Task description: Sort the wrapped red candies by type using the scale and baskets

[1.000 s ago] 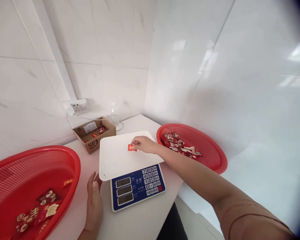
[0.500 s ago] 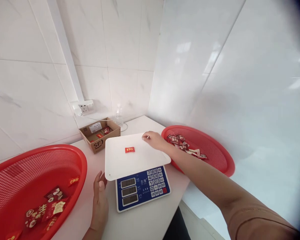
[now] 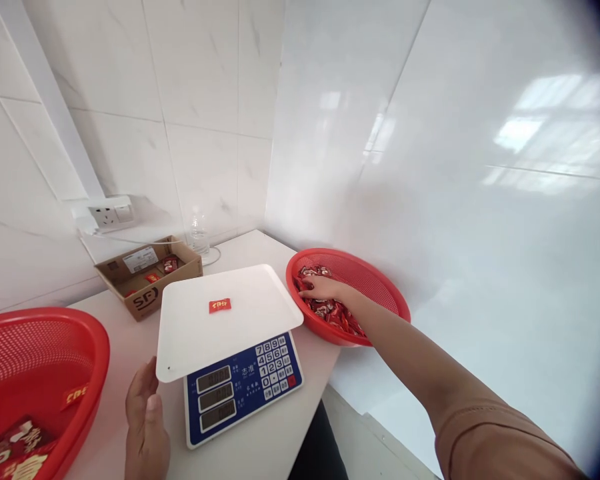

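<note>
My right hand point(image 3: 324, 288) reaches into the right red basket point(image 3: 385, 287), its fingers apart and touching the red snack packets point(image 3: 337, 315) there; some fingertips are hidden among them. Beside the left front corner of the white weighing pan point(image 3: 225, 340) is my left hand point(image 3: 147, 427), open, thumb raised, holding nothing. The pan sits on a digital scale point(image 3: 245, 387) with a blue keypad panel and three displays. One small red packet point(image 3: 220, 305) with yellow lettering lies on the pan.
A larger red basket point(image 3: 97, 347) at the left contains several red and dark packets. Behind the scale stand a cardboard box point(image 3: 147, 297) with a few packets and a clear bottle point(image 3: 198, 230). A cable runs from the wall socket point(image 3: 111, 215). The table's right edge is near the scale.
My right hand has moved from above the pan's far right edge into the right basket. The view has turned right. My left hand stays by the pan, and the small red packet remains on it.
</note>
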A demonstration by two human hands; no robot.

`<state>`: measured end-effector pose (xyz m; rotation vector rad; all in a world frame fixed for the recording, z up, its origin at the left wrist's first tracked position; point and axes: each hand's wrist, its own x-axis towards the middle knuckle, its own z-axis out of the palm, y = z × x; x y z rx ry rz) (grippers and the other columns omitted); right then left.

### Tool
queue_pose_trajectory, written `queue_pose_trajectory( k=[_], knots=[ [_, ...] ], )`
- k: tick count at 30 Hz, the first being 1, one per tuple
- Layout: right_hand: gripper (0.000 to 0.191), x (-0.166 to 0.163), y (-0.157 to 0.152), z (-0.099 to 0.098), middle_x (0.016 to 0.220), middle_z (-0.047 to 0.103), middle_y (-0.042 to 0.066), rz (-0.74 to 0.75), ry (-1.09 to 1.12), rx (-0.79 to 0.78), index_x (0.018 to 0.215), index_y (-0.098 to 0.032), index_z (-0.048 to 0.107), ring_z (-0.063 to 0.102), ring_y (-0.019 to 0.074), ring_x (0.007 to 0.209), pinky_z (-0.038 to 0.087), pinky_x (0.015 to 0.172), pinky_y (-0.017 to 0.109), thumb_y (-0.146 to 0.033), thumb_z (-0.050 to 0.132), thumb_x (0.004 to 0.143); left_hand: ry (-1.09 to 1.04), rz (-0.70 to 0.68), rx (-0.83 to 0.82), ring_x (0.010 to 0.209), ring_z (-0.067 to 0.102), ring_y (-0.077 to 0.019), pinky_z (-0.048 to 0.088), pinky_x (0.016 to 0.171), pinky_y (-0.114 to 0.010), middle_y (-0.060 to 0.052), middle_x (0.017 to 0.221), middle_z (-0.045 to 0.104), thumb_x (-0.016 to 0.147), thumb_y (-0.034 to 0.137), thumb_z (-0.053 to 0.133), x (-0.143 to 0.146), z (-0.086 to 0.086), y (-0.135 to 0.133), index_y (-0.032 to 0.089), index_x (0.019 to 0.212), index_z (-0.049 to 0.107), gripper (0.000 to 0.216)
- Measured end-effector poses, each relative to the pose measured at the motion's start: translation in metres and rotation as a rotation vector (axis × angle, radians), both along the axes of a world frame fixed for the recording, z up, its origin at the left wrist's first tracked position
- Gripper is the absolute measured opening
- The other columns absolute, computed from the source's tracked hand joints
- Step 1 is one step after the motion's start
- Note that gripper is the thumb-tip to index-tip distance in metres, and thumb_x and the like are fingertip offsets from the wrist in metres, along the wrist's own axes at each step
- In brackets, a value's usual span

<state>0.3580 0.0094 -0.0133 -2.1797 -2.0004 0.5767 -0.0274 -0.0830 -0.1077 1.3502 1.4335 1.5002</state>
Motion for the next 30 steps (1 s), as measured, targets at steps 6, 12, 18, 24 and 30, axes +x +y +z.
queue_pose_trajectory(
  k=[6, 12, 18, 24, 30],
  knots=[
    [0.026, -0.011, 0.004, 0.002, 0.107, 0.067, 0.010, -0.052, -0.043, 0.116, 0.101, -0.018, 0.065, 0.061, 0.0243, 0.098, 0.045, 0.081, 0.028, -0.019, 0.058, 0.076, -0.028, -0.005, -0.061, 0.131, 0.037, -0.0304, 0.024, 0.112, -0.054, -0.006, 0.148, 0.033, 0.086, 0.059, 0.036, -0.002, -0.006, 0.001, 0.029, 0.141, 0.031, 0.063],
    [0.038, -0.013, -0.005, 0.037, 0.109, 0.067, 0.005, -0.249, 0.142, 0.397, 0.104, -0.020, 0.064, 0.060, 0.0210, 0.101, 0.044, 0.089, 0.030, -0.007, 0.044, 0.075, 0.040, -0.001, 0.013, 0.132, 0.036, -0.0293, 0.025, 0.112, -0.052, -0.007, 0.147, 0.035, 0.088, 0.055, 0.036, -0.003, -0.003, -0.002, 0.028, 0.140, 0.035, 0.058],
    [0.042, -0.055, -0.010, 0.055, 0.111, 0.066, 0.004, -0.165, 0.746, 0.384, 0.120, -0.021, 0.054, 0.063, 0.0168, 0.095, 0.052, 0.078, 0.028, -0.013, 0.041, 0.081, 0.083, 0.071, 0.204, 0.138, 0.029, -0.0259, 0.022, 0.114, -0.048, -0.007, 0.150, 0.032, 0.089, 0.044, 0.041, -0.004, 0.006, -0.005, 0.027, 0.140, 0.035, 0.054],
    [0.044, -0.107, -0.019, 0.049, 0.102, 0.067, 0.006, -0.014, 1.010, 0.184, 0.121, -0.021, 0.054, 0.064, 0.0166, 0.092, 0.055, 0.077, 0.030, -0.011, 0.045, 0.079, 0.077, 0.049, 0.380, 0.128, 0.045, -0.0224, 0.032, 0.110, -0.043, -0.008, 0.133, 0.052, 0.091, 0.034, 0.042, 0.003, 0.040, -0.012, 0.024, 0.126, 0.048, 0.037],
    [0.054, -0.118, -0.012, 0.017, 0.121, 0.059, 0.009, 0.001, 0.740, 0.199, 0.135, -0.026, 0.043, 0.062, 0.0193, 0.102, 0.051, 0.091, 0.039, -0.011, 0.045, 0.083, 0.330, -0.082, 0.349, 0.126, 0.046, -0.0247, 0.036, 0.106, -0.047, -0.009, 0.125, 0.058, 0.087, 0.037, 0.048, 0.012, 0.068, 0.004, 0.023, 0.112, 0.056, 0.030]
  ],
)
